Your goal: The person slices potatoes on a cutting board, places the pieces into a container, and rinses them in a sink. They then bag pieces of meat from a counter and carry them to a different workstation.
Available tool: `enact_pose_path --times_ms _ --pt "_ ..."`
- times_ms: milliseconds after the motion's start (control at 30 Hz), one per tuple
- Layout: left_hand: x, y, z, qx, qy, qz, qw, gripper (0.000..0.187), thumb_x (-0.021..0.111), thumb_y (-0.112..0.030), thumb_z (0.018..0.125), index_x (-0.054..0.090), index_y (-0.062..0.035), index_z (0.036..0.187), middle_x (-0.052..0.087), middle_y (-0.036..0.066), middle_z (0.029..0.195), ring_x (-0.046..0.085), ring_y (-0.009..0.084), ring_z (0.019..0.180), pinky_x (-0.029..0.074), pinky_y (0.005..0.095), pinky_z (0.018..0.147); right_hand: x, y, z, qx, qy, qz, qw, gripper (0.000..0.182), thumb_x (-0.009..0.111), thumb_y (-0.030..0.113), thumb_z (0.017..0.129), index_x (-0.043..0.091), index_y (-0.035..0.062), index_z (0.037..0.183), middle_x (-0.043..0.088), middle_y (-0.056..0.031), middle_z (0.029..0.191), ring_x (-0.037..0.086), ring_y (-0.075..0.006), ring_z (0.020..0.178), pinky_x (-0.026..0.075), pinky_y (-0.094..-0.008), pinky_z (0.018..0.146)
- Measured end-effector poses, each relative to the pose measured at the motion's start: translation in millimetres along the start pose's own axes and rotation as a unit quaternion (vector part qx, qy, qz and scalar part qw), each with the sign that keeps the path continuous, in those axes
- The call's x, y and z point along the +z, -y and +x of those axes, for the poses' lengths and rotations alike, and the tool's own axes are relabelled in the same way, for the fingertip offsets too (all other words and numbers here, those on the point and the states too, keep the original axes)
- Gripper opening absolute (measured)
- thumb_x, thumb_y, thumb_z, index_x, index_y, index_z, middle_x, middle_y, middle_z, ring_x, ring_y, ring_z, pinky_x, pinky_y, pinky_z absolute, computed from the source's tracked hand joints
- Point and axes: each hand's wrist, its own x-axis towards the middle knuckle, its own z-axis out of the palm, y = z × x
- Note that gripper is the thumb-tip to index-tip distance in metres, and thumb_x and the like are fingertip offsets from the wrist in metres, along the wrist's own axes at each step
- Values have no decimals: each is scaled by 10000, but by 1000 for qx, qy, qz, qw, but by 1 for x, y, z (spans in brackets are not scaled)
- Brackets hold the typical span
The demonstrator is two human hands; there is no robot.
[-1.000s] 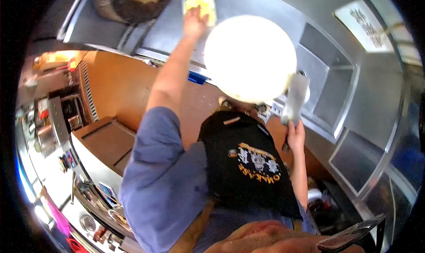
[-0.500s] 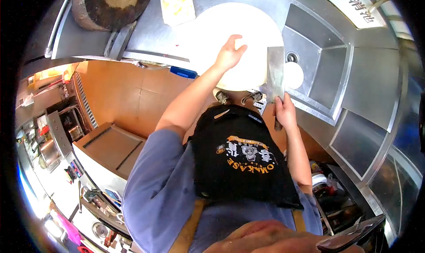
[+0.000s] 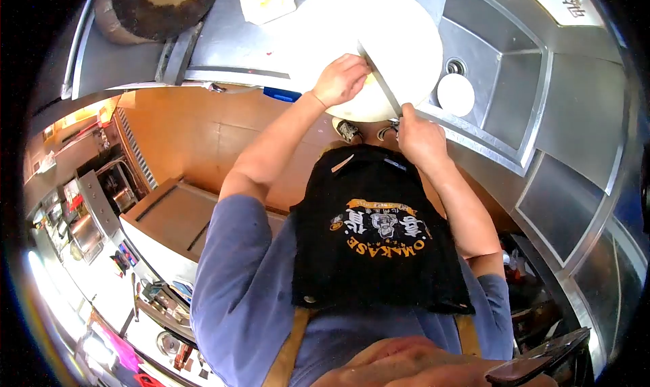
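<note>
My right hand (image 3: 421, 138) is closed around the handle of a cleaver (image 3: 380, 81), whose blade stands on edge over a round white cutting board (image 3: 325, 21). My left hand (image 3: 342, 80) is on the board just left of the blade, with its fingers curled and their tips close to the steel. A bit of pale yellow shows by those fingertips, too small and washed out by glare to name. What the left fingers hold is mostly hidden. Beyond the board's left side, a white square tub (image 3: 265, 0) contains pale yellow pieces.
To the right is a steel sink (image 3: 518, 103) with a drain and a round white dish (image 3: 456, 95) inside. A thick round wooden block (image 3: 112, 18) stands far left on the steel counter (image 3: 223, 42). Something blue (image 3: 281, 94) sticks out under the counter edge.
The cleaver has swung from lying flat at the board's right side to edge-on across its middle. My left hand has gone from fingers apart to curled beside the blade. The view has shifted.
</note>
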Motion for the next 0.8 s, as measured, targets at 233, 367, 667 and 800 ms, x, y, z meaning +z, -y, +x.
enact_pose_path --times_ms 233,367,667,800 --pt "4 3 -5 -5 -18 -10 1000 174 649 -18 723 633 -37 895 602 102 950 587 290 897 505 371 789 -9 1 14 31 107 -53 992 239 459 116 861 446 -34 1046 660 -251 812 658 -403 802 497 -506 741" --pt "4 5 -5 -15 -20 -14 1000 180 646 -16 724 631 -34 903 602 105 959 581 306 902 504 379 792 31 -9 33 11 59 -39 997 230 484 94 840 427 -50 1010 627 -252 704 632 -431 692 482 -523 639" --pt "-25 14 16 17 105 49 993 441 586 14 736 561 -63 1170 520 137 1257 485 337 1165 396 424 1019 12 -32 -12 60 -27 47 997 227 477 185 924 447 33 1090 624 -253 721 623 -431 719 485 -520 649" --pt "-22 34 27 -8 228 -9 974 438 706 -140 759 565 -63 1166 574 129 1168 528 344 1091 423 419 962 29 -58 -13 84 -87 110 987 248 477 219 938 444 25 1090 619 -266 715 611 -453 707 470 -540 647"
